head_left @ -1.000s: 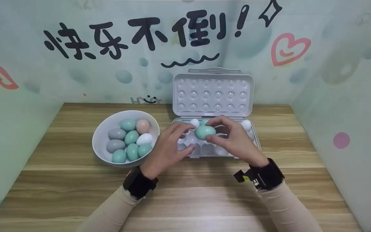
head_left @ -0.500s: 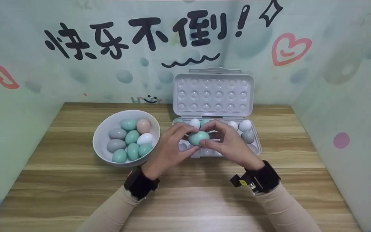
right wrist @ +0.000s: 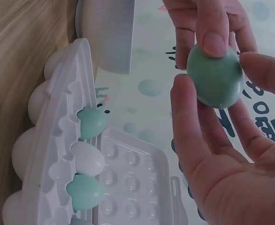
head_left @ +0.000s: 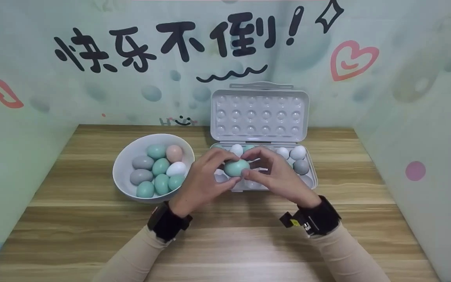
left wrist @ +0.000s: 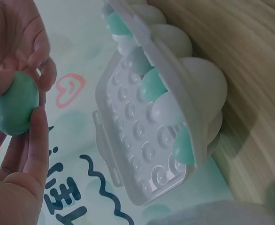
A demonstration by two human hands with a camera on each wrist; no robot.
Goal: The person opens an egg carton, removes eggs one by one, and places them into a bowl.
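Note:
Above the front of the egg carton (head_left: 314, 182), my left hand (head_left: 198, 180) and right hand (head_left: 286, 178) meet at one green egg (head_left: 236, 168). The left thumb and fingers pinch it from the left, and the right thumb presses its right side while the right fingers curve behind it. Seen close in both wrist views, the green egg (left wrist: 18, 105) lies between the fingertips of the two hands, lifted clear of the carton. White, green and grey eggs sit in the carton's far row and right end; my hands hide part of its cups.
The carton's lid (head_left: 258, 113), with rows of round dimples, stands raised against the printed backdrop. To the left is a white bowl (head_left: 120, 172) holding green, grey, white and pink eggs. All stand on a wooden table (head_left: 225, 243).
The right hand has carried the green egg left and slightly down to the left hand. The left fingers, apart from the egg one second ago, now close on it.

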